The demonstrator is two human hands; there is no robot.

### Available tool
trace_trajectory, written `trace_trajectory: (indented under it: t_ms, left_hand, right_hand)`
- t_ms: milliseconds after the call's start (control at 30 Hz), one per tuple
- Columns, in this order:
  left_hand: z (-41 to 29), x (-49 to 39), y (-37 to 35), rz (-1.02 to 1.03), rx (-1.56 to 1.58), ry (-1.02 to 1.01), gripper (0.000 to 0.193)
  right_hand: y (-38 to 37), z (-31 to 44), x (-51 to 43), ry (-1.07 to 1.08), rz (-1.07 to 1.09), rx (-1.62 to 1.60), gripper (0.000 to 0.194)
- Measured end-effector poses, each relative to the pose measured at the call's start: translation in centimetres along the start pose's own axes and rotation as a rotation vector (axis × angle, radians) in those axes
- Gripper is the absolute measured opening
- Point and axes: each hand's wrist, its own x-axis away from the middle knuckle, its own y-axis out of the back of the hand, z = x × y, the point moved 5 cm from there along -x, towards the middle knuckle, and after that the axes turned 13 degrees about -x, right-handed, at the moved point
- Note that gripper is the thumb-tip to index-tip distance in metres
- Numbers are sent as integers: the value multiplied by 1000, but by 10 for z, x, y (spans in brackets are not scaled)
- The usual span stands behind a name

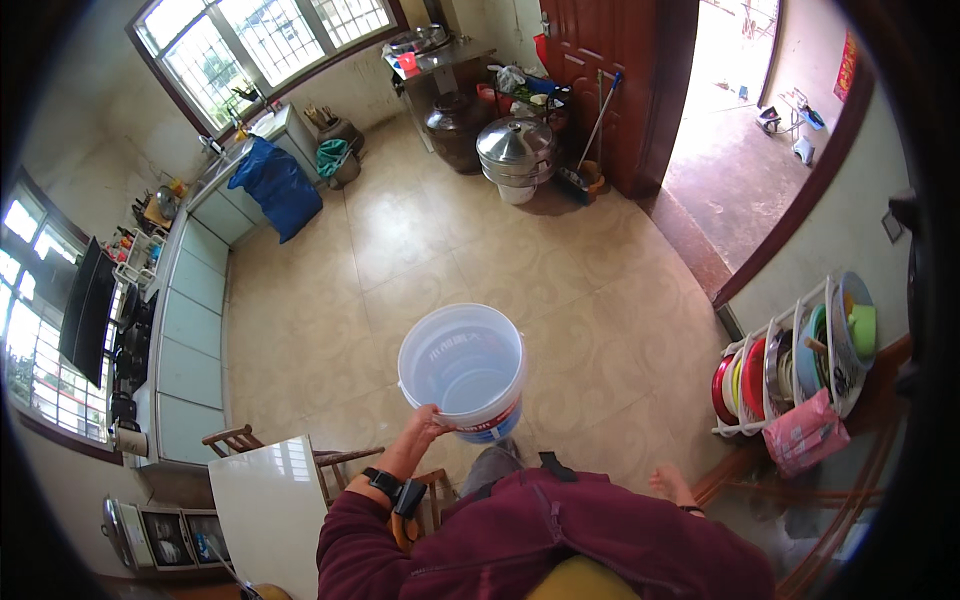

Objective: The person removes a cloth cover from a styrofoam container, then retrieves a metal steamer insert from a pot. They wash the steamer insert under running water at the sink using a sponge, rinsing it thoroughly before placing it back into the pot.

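Observation:
My left hand [430, 424] grips the near rim of a white plastic bucket [461, 367] in front of my body. The bucket tilts so that its open mouth faces up toward me. Its inside looks empty, and printed writing shows on its outer wall. My right hand [669, 484] hangs low at my right side, away from the bucket, with nothing seen in it. How its fingers lie is too small to make out. The tiled floor [570, 322] lies beneath.
At left run a kitchen counter [191, 300] and a white table [262, 502] with wooden chairs [349, 457]. A blue bag [279, 187], a steamer pot [516, 150] and a broom [600, 120] stand ahead. At right are an open doorway [720, 150] and a dish rack [780, 360].

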Motion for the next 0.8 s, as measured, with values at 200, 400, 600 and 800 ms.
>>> trace_trajectory:
  t_ms: [200,400,600,800]
  left_hand:
    - [-146,-106,-4,-173,68,69,47]
    - [-297,-195,-25,-3,197,132,55]
    - [-432,-271,-18,11,126,122,51]
    - [-536,-333,-6,-101,188,192,54]
  right_hand:
    - [-80,136,-98,168,42,130,21]
    - [-168,231,-89,81,-63,134,21]
    - [-263,317,-107,47,-78,196,23]
    - [-349,433,-194,-14,-126,336,25]
